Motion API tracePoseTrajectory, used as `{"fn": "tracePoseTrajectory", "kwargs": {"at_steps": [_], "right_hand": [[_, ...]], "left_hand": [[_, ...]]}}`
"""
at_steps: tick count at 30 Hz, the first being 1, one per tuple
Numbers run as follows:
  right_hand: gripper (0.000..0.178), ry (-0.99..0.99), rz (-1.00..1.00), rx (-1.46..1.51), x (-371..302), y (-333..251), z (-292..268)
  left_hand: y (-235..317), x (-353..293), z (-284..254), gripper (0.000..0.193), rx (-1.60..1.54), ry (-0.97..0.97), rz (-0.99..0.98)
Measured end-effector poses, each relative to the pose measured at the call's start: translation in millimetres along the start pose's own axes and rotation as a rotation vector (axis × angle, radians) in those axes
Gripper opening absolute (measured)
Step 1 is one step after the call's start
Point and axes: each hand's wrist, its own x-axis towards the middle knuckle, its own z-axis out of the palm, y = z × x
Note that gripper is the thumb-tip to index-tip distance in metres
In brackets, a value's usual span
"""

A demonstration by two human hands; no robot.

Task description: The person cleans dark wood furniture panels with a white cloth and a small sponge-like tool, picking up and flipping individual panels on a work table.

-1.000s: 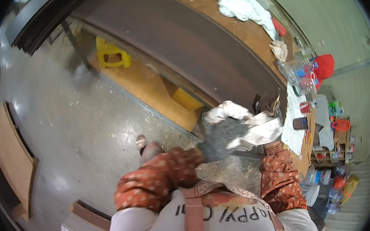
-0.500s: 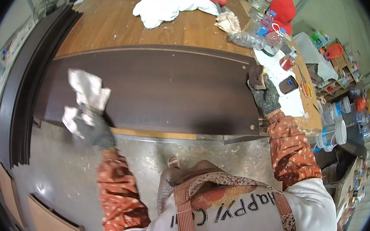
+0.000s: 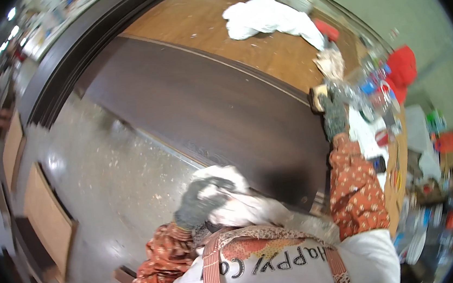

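Note:
A long dark brown board lies across the wooden worktable in front of me. Gloved in dark grey, my left hand is closed on a crumpled white rag, low by the board's near edge and close to my body. My right hand, in a similar glove, grips a small block with a pale tan face and dark edges, at the far right corner of the board. Part of the rag is smeared by motion.
Behind the board, a white cloth lies on the worktable. Clear plastic bottles and a red cap-like thing stand at the right. Dark strips are stacked at the left; wooden panels rest near the floor.
My left hand has brought the rag from the board's left end to its near side, by my body. My right hand has moved the block toward the far edge. The view has turned.

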Motion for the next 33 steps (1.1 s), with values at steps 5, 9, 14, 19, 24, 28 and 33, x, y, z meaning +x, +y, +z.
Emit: {"fn": "tracePoseTrajectory", "kwargs": {"at_steps": [5,9,14,19,24,28,33], "right_hand": [[0.048,-0.151,-0.136,0.124,0.2,14.3,-3.2],[0.050,-0.234,-0.152,0.157,-8.5,23.7,-8.4],[0.050,-0.320,0.016,0.558,-17.0,41.3,-40.7],[0.042,-0.274,0.166,0.867,-40.3,65.1,-62.6],[0.035,-0.368,0.176,0.993,-65.2,61.0,-68.5],[0.038,-0.270,0.266,0.927,-88.7,42.1,-68.5],[0.053,-0.256,0.196,0.865,-105.3,70.1,-56.2]], "left_hand": [[-44.0,-14.1,24.3,0.033,0.968,0.391,-0.366],[-139.8,-17.2,10.5,0.037,1.375,0.097,0.324],[-166.8,-18.9,23.6,0.027,1.138,0.064,0.411],[-41.2,0.2,176.7,0.034,0.787,0.237,0.319],[-25.9,-17.8,174.9,0.037,0.617,0.237,0.113],[-19.0,-30.5,165.9,0.029,0.643,0.206,0.130],[-12.9,-63.5,140.5,0.029,0.635,0.216,0.053]]}}
